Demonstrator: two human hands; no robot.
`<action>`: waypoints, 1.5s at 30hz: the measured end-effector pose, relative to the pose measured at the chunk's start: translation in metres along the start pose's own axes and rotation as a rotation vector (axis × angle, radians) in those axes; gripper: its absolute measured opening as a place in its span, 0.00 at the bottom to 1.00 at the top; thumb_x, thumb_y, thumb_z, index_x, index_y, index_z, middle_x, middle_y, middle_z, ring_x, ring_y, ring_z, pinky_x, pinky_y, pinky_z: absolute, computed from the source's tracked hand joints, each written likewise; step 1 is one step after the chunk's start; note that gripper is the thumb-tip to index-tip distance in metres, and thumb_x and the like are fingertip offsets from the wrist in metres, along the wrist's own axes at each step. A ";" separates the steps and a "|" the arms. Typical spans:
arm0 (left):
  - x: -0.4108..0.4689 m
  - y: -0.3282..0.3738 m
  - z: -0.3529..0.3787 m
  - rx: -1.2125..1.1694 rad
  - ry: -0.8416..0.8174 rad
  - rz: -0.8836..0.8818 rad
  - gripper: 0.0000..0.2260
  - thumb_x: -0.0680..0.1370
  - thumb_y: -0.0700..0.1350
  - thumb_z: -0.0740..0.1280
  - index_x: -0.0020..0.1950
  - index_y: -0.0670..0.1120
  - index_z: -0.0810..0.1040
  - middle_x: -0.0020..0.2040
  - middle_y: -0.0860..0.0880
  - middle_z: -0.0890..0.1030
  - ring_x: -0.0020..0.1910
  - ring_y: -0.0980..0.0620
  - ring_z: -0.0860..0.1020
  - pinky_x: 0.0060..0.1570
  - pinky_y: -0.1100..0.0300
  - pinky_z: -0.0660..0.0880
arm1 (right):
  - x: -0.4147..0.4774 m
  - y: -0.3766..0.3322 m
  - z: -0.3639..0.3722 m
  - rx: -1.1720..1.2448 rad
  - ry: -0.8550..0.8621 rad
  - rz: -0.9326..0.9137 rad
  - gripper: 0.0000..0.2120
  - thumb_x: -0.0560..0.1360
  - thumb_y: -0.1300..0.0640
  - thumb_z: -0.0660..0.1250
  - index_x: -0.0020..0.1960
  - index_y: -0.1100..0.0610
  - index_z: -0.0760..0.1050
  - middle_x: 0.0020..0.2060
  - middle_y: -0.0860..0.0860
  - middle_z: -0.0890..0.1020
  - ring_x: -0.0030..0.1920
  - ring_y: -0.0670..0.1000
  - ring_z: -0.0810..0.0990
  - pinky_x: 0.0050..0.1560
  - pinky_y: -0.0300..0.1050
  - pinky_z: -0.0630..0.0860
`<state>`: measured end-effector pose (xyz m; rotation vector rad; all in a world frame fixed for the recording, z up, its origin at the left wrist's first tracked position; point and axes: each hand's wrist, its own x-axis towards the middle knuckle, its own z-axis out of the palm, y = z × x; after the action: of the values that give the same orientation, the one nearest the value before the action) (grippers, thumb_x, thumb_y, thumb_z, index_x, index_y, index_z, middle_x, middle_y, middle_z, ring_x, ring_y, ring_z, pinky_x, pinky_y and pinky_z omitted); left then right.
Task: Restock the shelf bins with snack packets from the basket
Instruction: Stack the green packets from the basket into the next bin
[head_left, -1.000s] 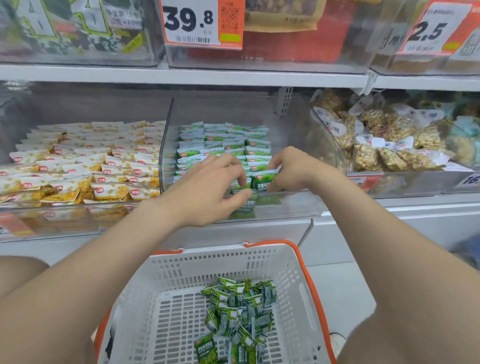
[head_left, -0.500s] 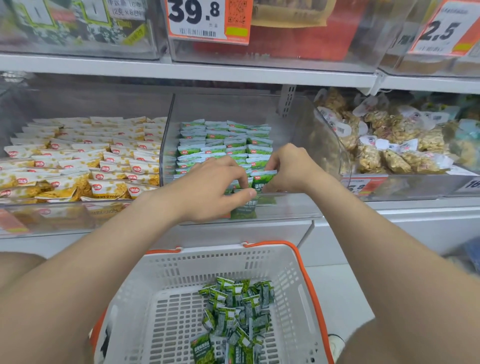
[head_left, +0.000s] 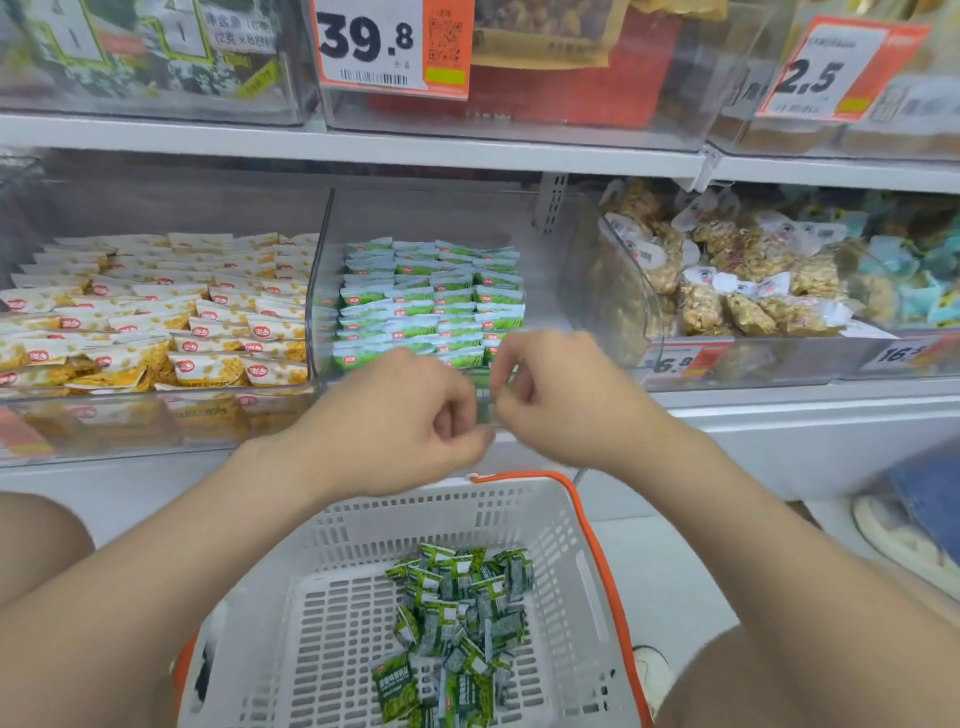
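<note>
Only one camera here, worn on the person's head (wide-angle, so the shelf edges (head_left: 363, 150) bow), looking forward and down from close in. The shelf bins (head_left: 550, 291) fill the upper half of the frame, the basket (head_left: 395, 519) sits bottom centre, and the left hand (head_left: 395, 426) and right hand (head_left: 561, 400) sit side by side mid-frame.

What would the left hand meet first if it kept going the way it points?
Likely the right hand: the left hand points toward it, fingertips nearly meeting, a blurred green packet between them. Beyond stands the middle bin; depth unclear.
</note>
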<state>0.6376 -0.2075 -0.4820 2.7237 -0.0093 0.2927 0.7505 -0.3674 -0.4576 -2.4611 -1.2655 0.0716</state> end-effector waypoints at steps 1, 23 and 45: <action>-0.006 0.000 0.008 0.034 -0.161 -0.011 0.12 0.74 0.61 0.68 0.38 0.54 0.79 0.33 0.60 0.81 0.35 0.61 0.79 0.41 0.57 0.79 | -0.010 -0.003 0.010 -0.061 -0.122 -0.012 0.03 0.72 0.55 0.66 0.45 0.50 0.78 0.36 0.48 0.83 0.44 0.53 0.82 0.46 0.47 0.79; -0.145 -0.097 0.298 0.095 -1.149 -0.512 0.16 0.82 0.42 0.64 0.70 0.42 0.73 0.52 0.47 0.77 0.49 0.47 0.77 0.50 0.50 0.77 | -0.066 0.020 0.156 -0.431 -0.896 -0.160 0.08 0.78 0.66 0.63 0.54 0.57 0.74 0.42 0.52 0.73 0.38 0.52 0.76 0.36 0.48 0.75; -0.160 -0.080 0.339 -0.313 -1.026 -0.637 0.15 0.76 0.47 0.76 0.48 0.50 0.69 0.47 0.49 0.71 0.42 0.49 0.71 0.41 0.55 0.67 | -0.062 0.024 0.177 -0.396 -0.964 -0.228 0.07 0.80 0.62 0.62 0.57 0.55 0.74 0.44 0.51 0.76 0.37 0.51 0.76 0.32 0.46 0.71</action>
<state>0.5533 -0.2715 -0.8506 2.1207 0.4603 -1.1566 0.6951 -0.3756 -0.6385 -2.6473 -2.0832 1.1593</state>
